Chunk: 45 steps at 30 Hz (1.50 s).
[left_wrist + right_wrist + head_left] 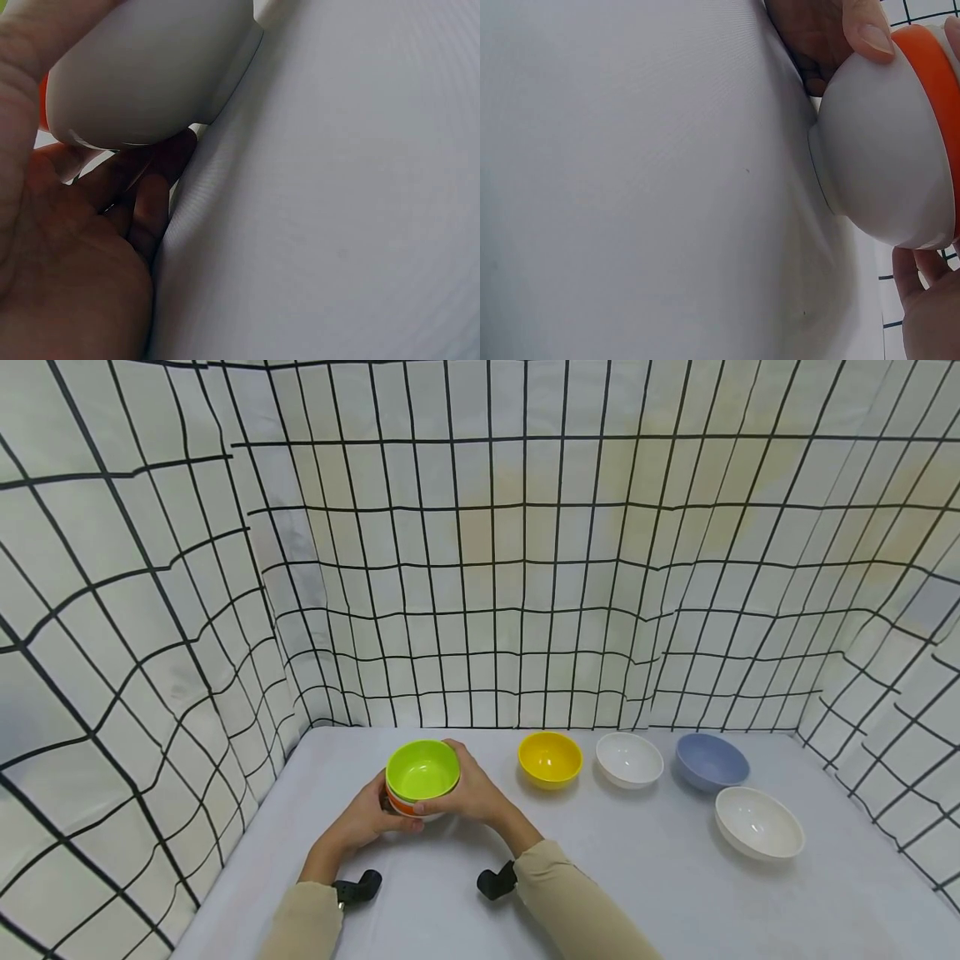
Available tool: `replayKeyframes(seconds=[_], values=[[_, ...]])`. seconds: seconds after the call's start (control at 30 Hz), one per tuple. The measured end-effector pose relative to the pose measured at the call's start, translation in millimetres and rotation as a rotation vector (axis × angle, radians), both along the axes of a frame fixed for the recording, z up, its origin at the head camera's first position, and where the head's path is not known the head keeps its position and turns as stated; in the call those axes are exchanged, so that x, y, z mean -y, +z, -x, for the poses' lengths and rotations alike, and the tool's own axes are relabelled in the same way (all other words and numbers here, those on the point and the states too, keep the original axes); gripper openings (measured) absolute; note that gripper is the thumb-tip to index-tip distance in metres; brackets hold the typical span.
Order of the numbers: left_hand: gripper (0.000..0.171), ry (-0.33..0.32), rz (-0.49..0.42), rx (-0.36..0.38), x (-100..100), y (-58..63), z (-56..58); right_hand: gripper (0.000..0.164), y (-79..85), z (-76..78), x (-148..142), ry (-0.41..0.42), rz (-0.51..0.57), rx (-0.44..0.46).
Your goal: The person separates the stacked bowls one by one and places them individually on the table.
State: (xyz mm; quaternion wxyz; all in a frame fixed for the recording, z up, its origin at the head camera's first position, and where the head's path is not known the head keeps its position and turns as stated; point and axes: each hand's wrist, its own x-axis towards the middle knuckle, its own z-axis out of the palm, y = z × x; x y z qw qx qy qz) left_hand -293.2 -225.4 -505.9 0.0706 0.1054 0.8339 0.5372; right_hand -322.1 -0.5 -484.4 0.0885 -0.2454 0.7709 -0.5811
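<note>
Both hands grip a small stack of bowls at the left of the table. On top is a lime-green bowl [422, 768]. An orange bowl [401, 804] shows as a band below it. Lowest is a white bowl [885, 142], its foot right at the white cloth. From the left, my left hand [363, 820] holds the stack, its thumb across the front and its other fingers around the lower side. My right hand [474, 787] clasps the opposite side, thumb at the front and fingers behind the rim. In the left wrist view, the left palm [75, 262] lies beside the white bowl.
Right of the stack stand a yellow bowl [550, 762], a white bowl [629, 761] and a blue bowl [711, 763] in a row. A wider off-white bowl [759, 824] sits nearer, at the right. Black-gridded white walls [510, 543] enclose the back and sides.
</note>
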Motion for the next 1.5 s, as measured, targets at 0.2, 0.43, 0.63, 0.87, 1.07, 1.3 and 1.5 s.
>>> replayKeyframes(seconds=[0.2,0.43,0.63,0.87,1.07,1.3,1.5], values=[[0.107,0.007,-0.004,0.01,-0.2,1.3,-0.3,0.098,0.1,-0.2,0.6,0.008,0.017,-0.009],[0.107,0.001,-0.004,0.005,0.3,0.9,0.1,0.096,2.1,-1.0,0.7,0.014,0.042,-0.006],[0.105,-0.009,0.008,-0.017,1.3,-3.3,2.4,0.095,1.6,-0.8,1.1,0.028,0.067,-0.011],[0.105,-0.005,0.008,-0.014,1.9,-2.8,2.0,0.092,1.5,-1.9,1.3,0.027,0.082,-0.029],[0.104,-0.007,0.002,-0.012,0.5,-1.0,0.6,0.095,1.9,-3.2,1.5,0.003,0.077,-0.029],[0.103,-0.012,-0.007,-0.014,0.2,-0.8,1.0,0.103,1.1,-3.0,1.1,-0.029,0.061,-0.027],[0.101,-0.007,0.0,-0.006,1.0,-0.5,-0.1,0.107,7.3,-5.0,0.4,-0.066,0.049,-0.023]])
